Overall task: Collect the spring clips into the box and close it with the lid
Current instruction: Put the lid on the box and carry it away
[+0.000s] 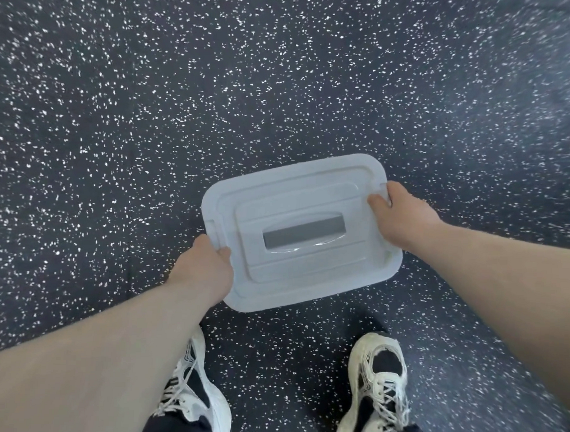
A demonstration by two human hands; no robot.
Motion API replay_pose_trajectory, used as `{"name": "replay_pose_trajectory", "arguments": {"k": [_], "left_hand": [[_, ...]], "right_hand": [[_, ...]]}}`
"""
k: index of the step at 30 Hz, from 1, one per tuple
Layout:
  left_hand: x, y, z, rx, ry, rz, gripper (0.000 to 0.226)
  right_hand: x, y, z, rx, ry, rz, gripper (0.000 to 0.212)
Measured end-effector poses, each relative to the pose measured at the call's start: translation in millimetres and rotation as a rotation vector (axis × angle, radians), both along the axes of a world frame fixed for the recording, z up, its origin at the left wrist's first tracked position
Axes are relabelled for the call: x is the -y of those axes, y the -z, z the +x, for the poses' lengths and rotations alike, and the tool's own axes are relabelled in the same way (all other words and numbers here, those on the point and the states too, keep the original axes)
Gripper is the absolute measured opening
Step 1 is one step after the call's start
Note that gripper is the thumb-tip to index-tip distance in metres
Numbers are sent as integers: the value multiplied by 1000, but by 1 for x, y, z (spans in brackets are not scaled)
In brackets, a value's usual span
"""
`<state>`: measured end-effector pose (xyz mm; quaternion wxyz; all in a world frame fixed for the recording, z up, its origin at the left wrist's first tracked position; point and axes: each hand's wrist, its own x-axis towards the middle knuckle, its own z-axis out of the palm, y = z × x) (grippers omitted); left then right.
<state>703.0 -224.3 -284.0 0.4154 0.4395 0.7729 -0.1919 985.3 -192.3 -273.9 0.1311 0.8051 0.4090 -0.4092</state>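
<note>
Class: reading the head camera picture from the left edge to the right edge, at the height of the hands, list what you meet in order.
Speckled floor → left hand with its grip on the lid's edge → white lid with grey handle → right hand gripping the opposite edge → speckled floor again.

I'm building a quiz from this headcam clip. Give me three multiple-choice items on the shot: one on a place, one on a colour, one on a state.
1. Where do the hands hold the box?
A. both on the near edge
B. one at each short end
C. on the grey handle

2. What colour is the lid?
A. white
B. red
C. black

3. What is the box's state?
A. open, lid on the floor
B. lid half off
C. covered by the lid

Answers:
1 B: the left hand and right hand grip opposite ends.
2 A: it is white against the dark speckled floor.
3 C: the lid covers the whole top.
</note>
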Motion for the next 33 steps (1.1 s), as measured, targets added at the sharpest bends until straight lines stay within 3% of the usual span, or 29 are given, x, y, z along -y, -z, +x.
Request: {"name": "replay_pose_trajectory", "arguments": {"k": [7, 17, 24, 33], "left_hand": [[-3, -1, -5, 14, -39, -12, 34], [-34, -32, 6, -14, 177, 34, 35], [-49, -65, 91, 41, 290, 74, 34], [-63, -118, 260, 96, 492, 128, 29]], "right_hand": [[15, -5, 5, 9, -1, -87, 44], [36, -23, 24, -45, 81, -65, 41], [63, -56, 101, -50, 251, -55, 39], [111, -106, 244, -44, 472, -19, 41]]}}
